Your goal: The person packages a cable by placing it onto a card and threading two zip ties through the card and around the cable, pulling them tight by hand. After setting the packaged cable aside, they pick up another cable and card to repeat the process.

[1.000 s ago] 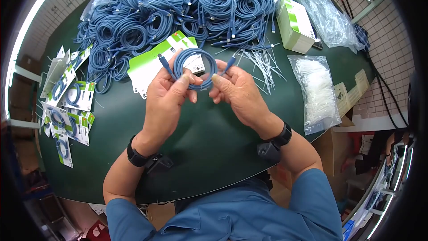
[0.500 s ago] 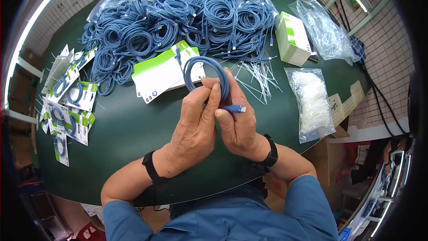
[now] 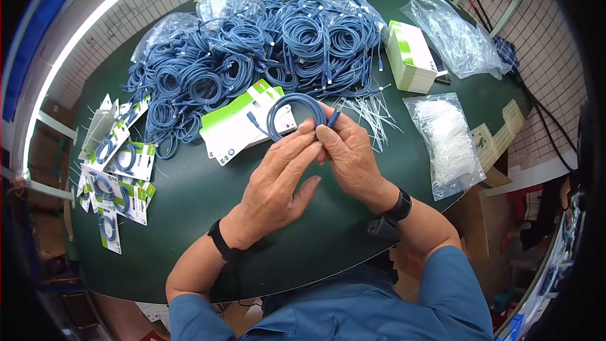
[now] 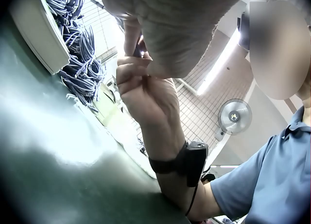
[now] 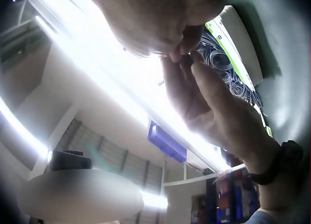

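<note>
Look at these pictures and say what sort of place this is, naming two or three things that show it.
Probably a packing bench in a small factory or workshop. A big heap of blue cables covers the green table, green-and-white packaging cards lie stacked beside it, and loose cable ties lie nearby.

Both hands (image 3: 315,158) pinch coiled blue cable (image 3: 295,112) w/ fingertips over table (image 3: 189,183).

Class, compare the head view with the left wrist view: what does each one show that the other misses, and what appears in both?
Only the head view shows the coiled blue cable pinched by both hands, the white and green backing cards, the clear bag of white ties and the whole round green table. Only the left wrist view shows a wall fan and a ceiling light strip. Both show the right hand, the left hand and the pile of blue cables.
</note>
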{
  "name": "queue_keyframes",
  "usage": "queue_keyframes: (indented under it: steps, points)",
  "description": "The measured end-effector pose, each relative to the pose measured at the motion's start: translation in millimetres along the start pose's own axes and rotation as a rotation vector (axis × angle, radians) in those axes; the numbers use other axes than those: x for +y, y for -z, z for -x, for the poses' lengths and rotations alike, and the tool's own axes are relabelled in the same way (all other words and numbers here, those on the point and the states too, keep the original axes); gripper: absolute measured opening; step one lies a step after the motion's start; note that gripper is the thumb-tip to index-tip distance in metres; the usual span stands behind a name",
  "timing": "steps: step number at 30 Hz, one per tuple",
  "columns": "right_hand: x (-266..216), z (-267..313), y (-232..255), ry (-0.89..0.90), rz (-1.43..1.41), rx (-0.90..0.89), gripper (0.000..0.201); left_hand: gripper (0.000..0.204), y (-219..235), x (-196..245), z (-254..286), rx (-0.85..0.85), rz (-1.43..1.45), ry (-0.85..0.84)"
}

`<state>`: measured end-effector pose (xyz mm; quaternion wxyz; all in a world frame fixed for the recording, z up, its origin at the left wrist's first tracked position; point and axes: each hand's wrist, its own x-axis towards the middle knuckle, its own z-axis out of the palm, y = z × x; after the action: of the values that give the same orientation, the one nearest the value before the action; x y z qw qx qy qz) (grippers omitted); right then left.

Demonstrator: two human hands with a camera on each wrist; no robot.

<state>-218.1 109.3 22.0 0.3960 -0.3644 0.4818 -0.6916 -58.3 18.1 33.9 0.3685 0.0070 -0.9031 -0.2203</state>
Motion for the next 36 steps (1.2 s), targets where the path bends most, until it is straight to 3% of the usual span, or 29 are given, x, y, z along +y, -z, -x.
queue_keyframes:
  steps: [3, 6, 7, 10, 16, 19, 22, 26, 30, 36]
  points:
    - [11, -8, 13, 0.023, -0.131, 0.029, 0.034, 0.067, 4, -1, 0, -0.02, -0.045, -0.08]
    - [9, -12, 19, 0.037, -0.263, 0.04, 0.037, 0.052, 2, 4, 7, 0.01, 0.295, 0.32]
    - [7, -13, 20, 0.036, -0.333, 0.036, 0.038, 0.052, 0, -1, 7, 0.013, 0.293, 0.316]
    - [6, -12, 16, 0.032, -0.349, 0.007, 0.04, 0.041, -4, -23, 6, 0.253, 1.133, 0.926]
    - [20, 2, -1, -0.061, -0.086, -0.058, 0.041, 0.051, -4, -30, 12, 0.325, 1.259, 0.91]
    - [27, -2, 0, -0.079, -0.089, -0.061, 0.043, 0.053, -5, -35, 16, 0.378, 1.266, 0.854]
    - [29, -5, 3, -0.109, -0.103, -0.083, 0.045, 0.051, -11, -41, 19, 0.421, 1.525, 0.8]
    - [29, -5, 6, -0.166, -0.159, -0.136, 0.047, 0.048, -7, -52, 23, 0.434, 1.682, 0.886]
    - [27, -5, 7, -0.173, -0.228, -0.172, 0.049, 0.046, 6, -65, 22, 0.279, 1.637, 0.854]
    - [26, -7, 7, -0.171, -0.241, -0.189, 0.05, 0.048, 19, -66, 16, 0.202, 1.454, 0.903]
